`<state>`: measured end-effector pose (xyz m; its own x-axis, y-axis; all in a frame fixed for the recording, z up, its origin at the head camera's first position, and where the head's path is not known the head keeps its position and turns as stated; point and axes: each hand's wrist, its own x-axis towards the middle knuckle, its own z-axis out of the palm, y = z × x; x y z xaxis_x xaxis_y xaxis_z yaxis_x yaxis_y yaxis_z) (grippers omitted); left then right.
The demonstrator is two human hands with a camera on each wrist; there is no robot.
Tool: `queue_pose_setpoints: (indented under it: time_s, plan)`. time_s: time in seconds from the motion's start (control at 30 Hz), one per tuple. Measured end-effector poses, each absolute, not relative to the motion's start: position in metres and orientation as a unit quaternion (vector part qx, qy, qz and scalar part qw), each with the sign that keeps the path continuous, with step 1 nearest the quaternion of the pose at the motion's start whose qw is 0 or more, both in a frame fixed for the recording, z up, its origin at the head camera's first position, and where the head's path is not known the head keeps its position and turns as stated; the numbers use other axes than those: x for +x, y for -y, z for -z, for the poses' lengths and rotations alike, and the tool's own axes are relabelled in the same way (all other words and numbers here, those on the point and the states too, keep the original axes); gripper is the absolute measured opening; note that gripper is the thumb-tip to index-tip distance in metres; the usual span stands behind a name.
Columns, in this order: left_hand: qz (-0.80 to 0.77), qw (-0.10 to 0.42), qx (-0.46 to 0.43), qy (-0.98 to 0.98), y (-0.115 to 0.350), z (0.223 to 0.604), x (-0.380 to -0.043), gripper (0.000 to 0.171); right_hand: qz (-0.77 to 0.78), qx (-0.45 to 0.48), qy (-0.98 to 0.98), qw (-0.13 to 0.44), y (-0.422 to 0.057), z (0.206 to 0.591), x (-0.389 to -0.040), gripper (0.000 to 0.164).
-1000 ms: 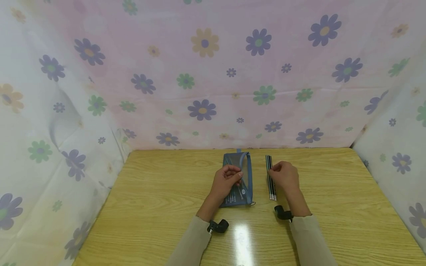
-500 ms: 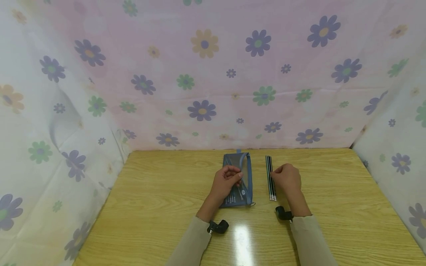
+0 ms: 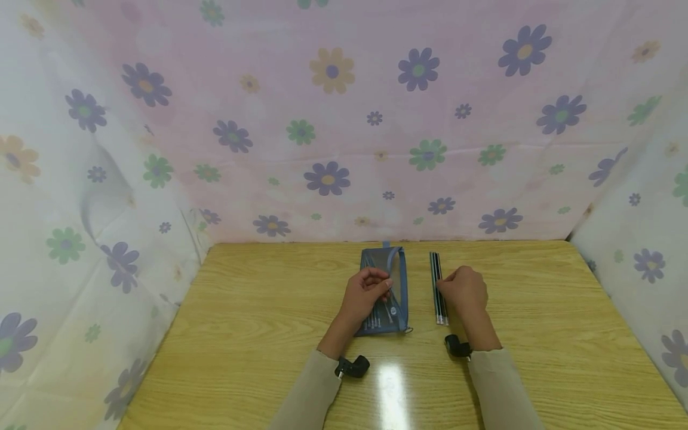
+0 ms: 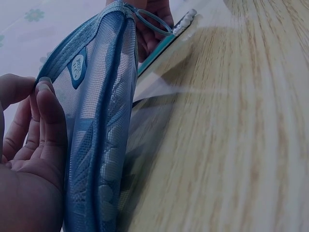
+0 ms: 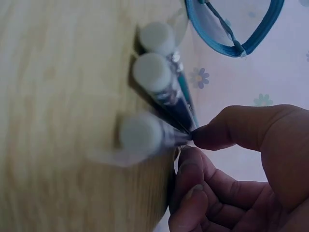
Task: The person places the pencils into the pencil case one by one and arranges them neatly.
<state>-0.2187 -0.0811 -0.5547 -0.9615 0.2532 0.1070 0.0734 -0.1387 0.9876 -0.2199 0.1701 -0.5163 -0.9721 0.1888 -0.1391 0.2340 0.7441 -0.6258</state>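
Observation:
A blue mesh zip pouch (image 3: 399, 316) lies on the table, its zip side spread open toward the right. White-tipped pencils (image 4: 110, 159) show through its mesh in the left wrist view. My left hand (image 3: 362, 297) pinches the edge of the opening between thumb and index finger. To the right of the pouch, three dark and teal pencils (image 3: 438, 304) lie side by side, eraser ends toward me. My right hand (image 3: 465, 291) pinches the rightmost pencil (image 5: 141, 134) between thumb and index finger; that pencil is blurred in the right wrist view.
The wood-grain table (image 3: 258, 316) reaches back to a flowered cloth (image 3: 355, 119), which also hangs along both sides. A metal-looking ring (image 4: 153, 21) hangs from the pouch's near corner. Light glares off the tabletop (image 3: 392, 394) near the front.
My right hand has shifted slightly right and toward me along the pencils. The left hand and the pouch have stayed in place.

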Motion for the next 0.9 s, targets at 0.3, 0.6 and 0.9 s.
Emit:
queue_pose_setpoints:
  time_s: [0.3, 0.6, 0.9]
  plan:
    - [-0.745, 0.061, 0.119, -0.654, 0.0807, 0.5523, -0.2176, 0.023, 0.3, 0.135, -0.943, 0.05, -0.1673, 0.5177, -0.2212, 0.038]
    - [-0.747, 0.063, 0.117, -0.652, 0.0807, 0.5507, -0.2168, 0.025, 0.297, 0.134, -0.944, 0.057, -0.1686, 0.5198, -0.2215, 0.035]
    - [-0.747, 0.065, 0.112, -0.652, 0.0806, 0.5512, -0.2173, 0.025, 0.297, 0.132, -0.943, 0.072, -0.1695, 0.5121, -0.2193, 0.039]
